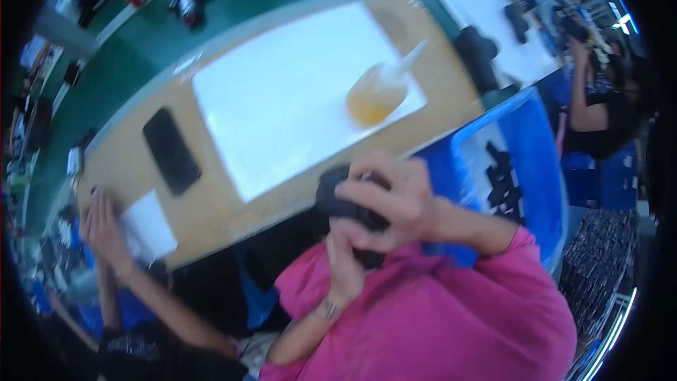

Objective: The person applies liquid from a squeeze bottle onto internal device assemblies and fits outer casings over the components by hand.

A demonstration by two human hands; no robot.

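In front of my pink shirt, both hands are at a dark, rounded object (337, 195), blurred so that its kind is unclear. My right hand (398, 201) wraps over it from the right, fingers curled and closed on it. My left hand (345, 261) holds it from below, fingers pointing up against its underside and partly hidden. Beyond them, a white sheet (282, 92) lies on the tan table (233, 229). On the sheet's right part is a translucent squeeze bottle (374, 99) with a pointed nozzle and yellowish liquid low inside.
A blue bin (543, 162) with several black pieces (502, 183) stands close on my right. A black flat phone-like thing (171, 150) lies left of the sheet. At far left, a co-worker's hands (106, 233) are near a small white paper (148, 226). Another person (599, 116) is at right.
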